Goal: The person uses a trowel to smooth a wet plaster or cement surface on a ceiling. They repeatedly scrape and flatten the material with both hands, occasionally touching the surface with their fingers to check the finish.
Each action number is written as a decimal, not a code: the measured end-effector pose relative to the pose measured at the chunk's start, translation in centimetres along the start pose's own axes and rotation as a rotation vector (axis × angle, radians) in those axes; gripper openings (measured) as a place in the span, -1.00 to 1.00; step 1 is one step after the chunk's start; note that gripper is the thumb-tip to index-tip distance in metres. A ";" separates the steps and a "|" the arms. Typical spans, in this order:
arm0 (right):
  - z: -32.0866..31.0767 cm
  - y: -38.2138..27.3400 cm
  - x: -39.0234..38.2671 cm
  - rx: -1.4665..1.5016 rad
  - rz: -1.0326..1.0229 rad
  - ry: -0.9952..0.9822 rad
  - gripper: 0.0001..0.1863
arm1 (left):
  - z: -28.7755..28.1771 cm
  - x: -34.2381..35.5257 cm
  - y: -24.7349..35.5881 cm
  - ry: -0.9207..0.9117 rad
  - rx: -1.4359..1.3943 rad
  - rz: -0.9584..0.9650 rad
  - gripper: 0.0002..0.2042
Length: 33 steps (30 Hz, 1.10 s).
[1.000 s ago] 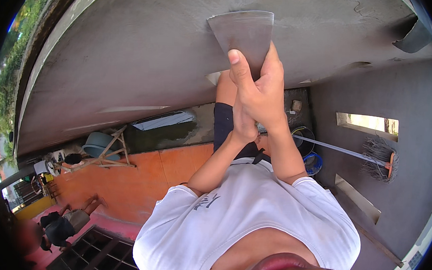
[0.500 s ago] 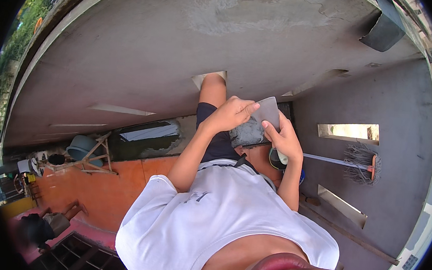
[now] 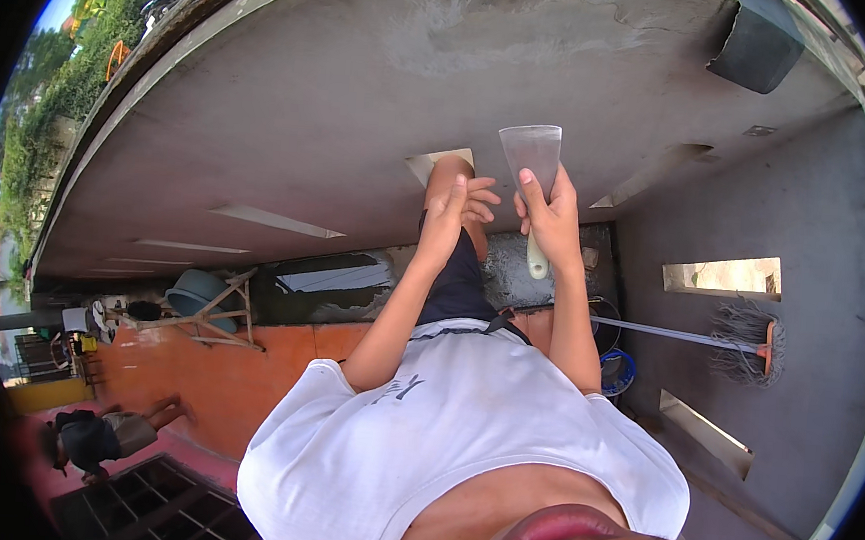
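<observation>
Right hand (image 3: 555,210) grips a putty knife (image 3: 531,177) by its pale handle, blade up, close to the grey ceiling (image 3: 364,95). Left hand (image 3: 457,204) just beside it, fingers loosely curled, holding nothing. Step looks like positioning; next calls for pressing blade flat on ceiling.

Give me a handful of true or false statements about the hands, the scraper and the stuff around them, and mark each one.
1. The right hand is closed around a putty knife with a wide metal blade. True.
2. The left hand grips the knife's handle. False: the left hand is beside the knife, its fingers curled and holding nothing that shows.
3. The knife's blade points at the grey concrete surface. True.
4. A mop is in the left hand. False: the mop rests against the grey wall at the right.
5. The person wears a white shirt. True.
</observation>
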State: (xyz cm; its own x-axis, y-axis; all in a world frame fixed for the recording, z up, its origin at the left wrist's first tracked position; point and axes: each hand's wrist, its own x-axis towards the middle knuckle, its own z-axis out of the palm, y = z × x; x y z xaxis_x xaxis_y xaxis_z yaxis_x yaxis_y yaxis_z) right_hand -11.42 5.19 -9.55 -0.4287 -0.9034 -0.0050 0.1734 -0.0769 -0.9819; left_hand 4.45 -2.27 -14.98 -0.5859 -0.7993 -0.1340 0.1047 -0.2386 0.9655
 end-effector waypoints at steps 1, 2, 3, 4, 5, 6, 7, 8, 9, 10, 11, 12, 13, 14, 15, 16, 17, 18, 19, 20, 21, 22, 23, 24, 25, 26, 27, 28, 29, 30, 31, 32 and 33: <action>1.3 -0.3 1.1 -0.009 -0.029 -0.018 -0.72 | 0.6 -0.2 -0.6 -0.029 -0.058 -0.002 -0.36; 2.6 -0.4 2.1 -0.004 -0.098 -0.025 -0.74 | 1.3 -0.4 -1.2 -0.058 -0.114 -0.003 -0.34; 3.7 -0.6 2.9 -0.002 -0.172 -0.032 -0.76 | 2.0 -0.5 -1.5 -0.089 -0.173 0.001 -0.32; 4.2 -0.9 3.5 0.008 -0.162 -0.041 -0.76 | 3.1 -1.0 -0.6 -0.107 -0.196 -0.025 -0.34; 4.7 -1.3 4.0 0.019 -0.151 -0.050 -0.77 | 3.7 -1.0 -0.8 -0.043 -0.230 -0.018 -0.34; 5.1 -1.6 4.2 0.027 -0.137 -0.061 -0.77 | 4.4 -1.1 -1.1 0.024 -0.268 -0.013 -0.34; 5.3 -1.6 4.3 0.035 -0.158 -0.054 -0.78 | 4.9 -1.1 -1.2 0.090 -0.306 -0.008 -0.34; 5.6 -1.5 4.4 0.043 -0.180 -0.046 -0.78 | 4.8 -1.1 -1.3 0.049 -0.269 0.046 -0.35; 5.6 -1.4 4.5 0.048 -0.197 -0.032 -0.78 | 5.0 -1.1 -1.3 0.007 -0.235 0.096 -0.35; 5.6 -1.4 4.5 0.051 -0.171 -0.039 -0.77 | 4.7 -1.5 -1.1 -0.067 -0.181 0.139 -0.36; 5.6 -1.6 4.5 0.055 -0.146 -0.046 -0.77 | 5.0 -1.5 -1.0 -0.052 -0.141 0.166 -0.39; 5.6 -1.6 4.3 0.056 -0.117 -0.055 -0.77 | 5.5 -1.7 -0.5 -0.033 -0.102 0.193 -0.41; 5.7 -1.4 4.3 0.087 -0.129 -0.054 -0.76 | 5.4 -1.6 -1.0 -0.029 -0.102 0.206 -0.42; 5.8 -1.0 4.3 0.118 -0.141 -0.053 -0.75 | 5.1 -1.2 -1.7 -0.025 -0.103 0.218 -0.42; 6.0 -0.9 4.4 0.148 -0.157 -0.060 -0.74 | 4.8 -0.8 -2.2 -0.016 -0.104 0.239 -0.43; 6.2 -0.9 4.4 0.147 -0.164 -0.061 -0.73 | 4.8 -0.4 -2.7 0.006 -0.099 0.291 -0.43; 6.3 -1.1 4.4 0.146 -0.170 -0.062 -0.73 | 4.9 0.0 -3.2 0.028 -0.094 0.342 -0.43; 6.2 -1.2 4.3 0.144 -0.174 -0.058 -0.72 | 5.1 0.2 -3.4 0.048 -0.089 0.389 -0.44; 6.1 -1.2 4.4 0.133 -0.181 -0.061 -0.72 | 5.1 0.5 -3.6 0.060 -0.045 0.435 -0.44; 5.9 -1.2 4.5 0.123 -0.188 -0.063 -0.73 | 5.2 1.0 -3.7 0.072 -0.001 0.481 -0.45; 5.6 -1.4 4.6 0.110 -0.197 -0.058 -0.73 | 5.4 1.3 -3.5 0.077 0.042 0.524 -0.45; 5.6 -1.4 4.7 0.109 -0.201 -0.062 -0.73 | 5.5 1.3 -3.3 0.061 0.030 0.523 -0.47; 5.8 -1.5 4.7 0.107 -0.206 -0.065 -0.73 | 5.3 1.3 -3.0 0.045 0.018 0.522 -0.48; 6.0 -1.5 4.7 0.106 -0.206 -0.072 -0.73 | 5.1 1.2 -3.0 0.034 0.006 0.519 -0.49; 6.0 -1.7 4.8 0.103 -0.208 -0.076 -0.74 | 5.0 1.2 -3.1 0.022 -0.016 0.515 -0.49; 6.1 -1.9 4.9 0.099 -0.210 -0.080 -0.74 | 4.9 1.4 -3.3 0.010 -0.038 0.511 -0.50; 6.1 -2.0 4.9 0.098 -0.209 -0.085 -0.74 | 5.0 1.3 -3.1 0.000 -0.057 0.504 -0.51; 6.0 -1.9 4.8 0.097 -0.197 -0.082 -0.75 | 5.2 1.1 -2.9 0.017 -0.079 0.483 -0.52; 6.0 -1.7 4.7 0.095 -0.184 -0.079 -0.75 | 5.5 0.7 -2.8 0.033 -0.100 0.462 -0.53; 6.0 -1.8 4.8 0.093 -0.173 -0.082 -0.75 | 5.7 0.6 -2.4 0.054 -0.122 0.445 -0.54; 6.0 -1.8 4.8 0.095 -0.169 -0.084 -0.76 | 5.7 0.6 -2.3 0.049 -0.124 0.444 -0.54; 6.0 -1.8 4.9 0.096 -0.165 -0.085 -0.76 | 5.6 0.7 -2.3 0.045 -0.127 0.443 -0.54; 5.9 -1.8 5.0 0.094 -0.159 -0.088 -0.77 | 5.8 0.8 -2.2 0.041 -0.134 0.442 -0.55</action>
State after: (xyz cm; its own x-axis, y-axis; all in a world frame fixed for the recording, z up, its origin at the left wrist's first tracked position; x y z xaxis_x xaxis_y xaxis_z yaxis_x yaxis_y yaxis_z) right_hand -8.67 -1.64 -6.69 -0.3793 -0.9096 0.1697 0.1928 -0.2571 -0.9470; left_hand -0.93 0.87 -15.94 -0.4292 -0.8610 0.2727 0.4421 0.0630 0.8947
